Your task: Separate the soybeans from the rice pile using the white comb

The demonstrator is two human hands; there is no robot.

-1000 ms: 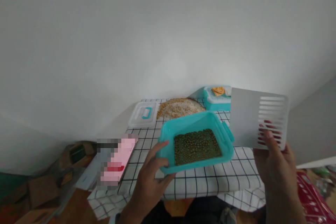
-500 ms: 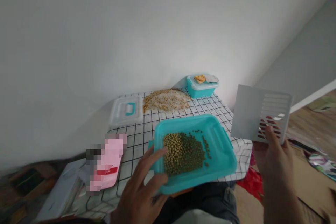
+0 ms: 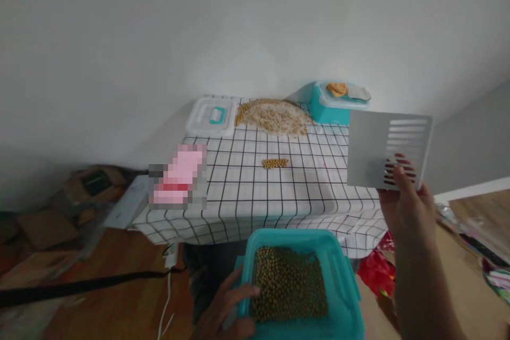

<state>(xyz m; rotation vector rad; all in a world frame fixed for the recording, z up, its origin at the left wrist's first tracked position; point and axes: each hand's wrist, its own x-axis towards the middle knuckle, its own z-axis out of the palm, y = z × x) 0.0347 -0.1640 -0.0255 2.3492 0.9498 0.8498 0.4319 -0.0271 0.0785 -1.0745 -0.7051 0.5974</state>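
At the bottom of the head view, my left hand (image 3: 229,305) holds the left rim of a teal plastic box (image 3: 346,289), its fingers over the edge. Beans (image 3: 289,289) cover much of the box's floor, paler ones at the left and darker ones at the right. The box is in front of the table, below its edge. Raised at the right, my right hand (image 3: 408,204) grips a flat grey plate with slots (image 3: 367,150) by its slotted lower corner. A small patch of yellowish beans (image 3: 274,163) lies mid-table.
On the checked tablecloth (image 3: 235,186), a mound of grain-like pieces (image 3: 277,117) lies against the wall. Left of it is a clear lid (image 3: 199,119); a lidded teal box (image 3: 330,109) stands right. A blurred-out pink object (image 3: 179,172) lies at the left edge, cardboard (image 3: 48,223) beyond.
The teal box has come off the table toward me with my left hand, exposing the bean patch. Beans inside have spread. The view has shifted; my right hand still holds the slotted plate.
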